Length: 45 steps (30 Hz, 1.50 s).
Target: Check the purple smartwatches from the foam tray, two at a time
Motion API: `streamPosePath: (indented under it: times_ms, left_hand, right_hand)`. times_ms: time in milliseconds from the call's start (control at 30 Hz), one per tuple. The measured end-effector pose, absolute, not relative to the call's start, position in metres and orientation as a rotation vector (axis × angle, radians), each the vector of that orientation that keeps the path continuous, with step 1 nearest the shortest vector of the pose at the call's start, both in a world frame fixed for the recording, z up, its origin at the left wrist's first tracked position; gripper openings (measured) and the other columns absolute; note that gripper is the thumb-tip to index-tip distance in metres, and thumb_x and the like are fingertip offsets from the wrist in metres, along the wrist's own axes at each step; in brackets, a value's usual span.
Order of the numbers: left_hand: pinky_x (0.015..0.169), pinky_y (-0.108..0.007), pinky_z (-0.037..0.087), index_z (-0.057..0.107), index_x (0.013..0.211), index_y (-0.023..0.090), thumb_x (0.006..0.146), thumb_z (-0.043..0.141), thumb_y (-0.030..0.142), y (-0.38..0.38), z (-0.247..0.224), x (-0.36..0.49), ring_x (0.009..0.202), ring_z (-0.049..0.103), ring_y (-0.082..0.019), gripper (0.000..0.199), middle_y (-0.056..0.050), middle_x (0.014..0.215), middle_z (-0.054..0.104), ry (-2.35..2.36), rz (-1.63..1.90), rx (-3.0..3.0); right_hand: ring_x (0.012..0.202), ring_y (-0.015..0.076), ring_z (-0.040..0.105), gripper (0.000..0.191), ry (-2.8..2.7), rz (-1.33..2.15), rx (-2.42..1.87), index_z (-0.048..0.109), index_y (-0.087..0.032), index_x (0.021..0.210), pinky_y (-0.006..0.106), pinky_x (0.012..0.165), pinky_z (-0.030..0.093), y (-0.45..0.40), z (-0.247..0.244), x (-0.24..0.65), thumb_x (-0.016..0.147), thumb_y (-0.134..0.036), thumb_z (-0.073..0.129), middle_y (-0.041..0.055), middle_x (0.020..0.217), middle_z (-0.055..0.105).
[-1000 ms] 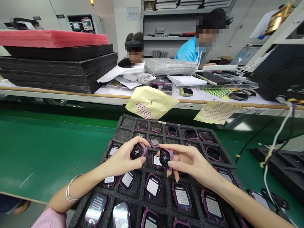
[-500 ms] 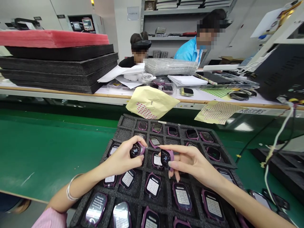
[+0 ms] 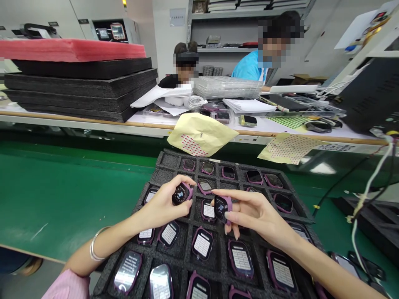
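Observation:
My left hand point(image 3: 168, 203) is closed around a purple smartwatch body point(image 3: 181, 194), its lit dial turned up between thumb and fingers. A second purple smartwatch point(image 3: 222, 207) is pinched in my right hand point(image 3: 252, 211), tilted, with its screen lit. Both hands are over a black foam tray point(image 3: 183, 249) divided into square compartments. Strapless watches lie in many of them, such as a watch with a white grid on its screen point(image 3: 202, 243) just below my hands. A watch at the lower left point(image 3: 128, 272) shows lines of text.
Stacked black foam trays point(image 3: 77, 89) topped with pink foam point(image 3: 71, 50) stand on a raised shelf at the left. Yellow sheets point(image 3: 201, 135) hang from its edge. Cables point(image 3: 361, 199) run down at the right. Two people work beyond the shelf.
The view has shifted slightly, so everything sits a little further right. Both hands keep their hold on the watches, with hardly any other movement.

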State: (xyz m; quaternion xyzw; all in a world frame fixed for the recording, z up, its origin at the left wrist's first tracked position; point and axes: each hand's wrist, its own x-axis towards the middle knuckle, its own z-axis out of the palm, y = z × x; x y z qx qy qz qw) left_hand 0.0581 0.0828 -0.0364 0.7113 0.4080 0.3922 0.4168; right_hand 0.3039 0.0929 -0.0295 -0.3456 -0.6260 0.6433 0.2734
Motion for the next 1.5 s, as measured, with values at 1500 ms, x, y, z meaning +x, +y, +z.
streamPosePath:
  times_ms: [1500]
  left_hand:
    - [0.081,-0.036,0.053,0.055,0.11,0.02,0.075,0.055,0.007,0.088,-0.04,0.063,0.095,0.065,-0.021,0.037,-0.005,0.11,0.062,0.679,0.915,0.927]
  right_hand:
    - [0.06,0.0111,0.058,0.05,-1.57,1.604,-1.052,0.053,-0.019,0.127,0.02,0.046,0.048,0.09,-0.026,0.293,0.08,-0.026,0.067,0.0086,0.102,0.066]
